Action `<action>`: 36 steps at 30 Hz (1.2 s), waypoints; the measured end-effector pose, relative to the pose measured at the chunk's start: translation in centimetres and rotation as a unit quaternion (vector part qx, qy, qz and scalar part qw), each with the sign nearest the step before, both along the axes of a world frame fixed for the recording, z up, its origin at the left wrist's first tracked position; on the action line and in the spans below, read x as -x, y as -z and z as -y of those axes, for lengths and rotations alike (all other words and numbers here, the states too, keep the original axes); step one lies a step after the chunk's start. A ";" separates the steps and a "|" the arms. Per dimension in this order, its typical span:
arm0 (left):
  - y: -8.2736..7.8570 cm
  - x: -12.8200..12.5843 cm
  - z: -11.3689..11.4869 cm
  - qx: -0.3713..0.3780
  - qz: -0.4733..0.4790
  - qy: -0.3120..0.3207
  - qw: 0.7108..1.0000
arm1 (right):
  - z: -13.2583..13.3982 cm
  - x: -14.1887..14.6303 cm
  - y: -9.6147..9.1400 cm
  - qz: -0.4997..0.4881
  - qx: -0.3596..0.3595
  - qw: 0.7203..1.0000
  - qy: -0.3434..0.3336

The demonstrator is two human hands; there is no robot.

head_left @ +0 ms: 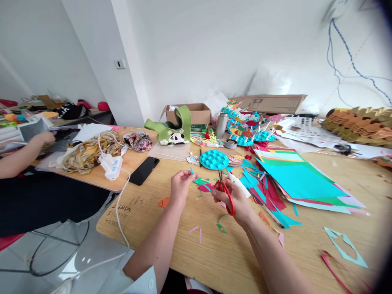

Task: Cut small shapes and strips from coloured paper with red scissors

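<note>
A thin blue paper strip (pixel 191 170) sticks up from between the pinched fingers of my left hand (pixel 181 183). In my right hand (pixel 237 200) are red-handled scissors (pixel 226 197), their blades pointing away from me. Another blue strip (pixel 207 187) lies or hangs by my right fingertips; I cannot tell which. Just beyond my hands is a round turquoise paper piece (pixel 214 159) with a raised lattice. Green and crimson paper scraps (pixel 204 187) lie between the hands. A white glue bottle (pixel 239 184) lies partly behind my right hand.
Coloured paper sheets (pixel 306 175) are stacked at right. A black phone (pixel 144 170) and white power strip (pixel 110 165) lie at left, its cable crossing the table edge. Behind stand a green panda bag (pixel 174 132), metal bottle (pixel 221 125) and paper crafts (pixel 245 126). Another person's arm (pixel 27 153) rests far left.
</note>
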State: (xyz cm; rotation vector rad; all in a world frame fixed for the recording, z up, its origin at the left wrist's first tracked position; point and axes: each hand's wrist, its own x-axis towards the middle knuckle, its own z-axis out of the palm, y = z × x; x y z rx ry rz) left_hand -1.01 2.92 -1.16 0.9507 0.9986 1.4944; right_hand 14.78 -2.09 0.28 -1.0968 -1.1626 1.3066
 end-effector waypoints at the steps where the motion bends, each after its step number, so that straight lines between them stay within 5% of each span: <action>1: -0.2 0.1 0.0 0.018 0.030 0.001 0.999 | 0.0 -0.1 0.0 0.007 -0.003 1.000 0.007; 11: -0.7 0.7 0.3 0.095 0.157 0.067 0.981 | -0.4 -0.1 -0.1 0.079 -0.040 0.994 0.056; 36: -1.1 0.6 0.5 0.070 0.110 0.005 0.991 | -0.5 -0.9 -0.3 0.044 0.006 0.998 0.035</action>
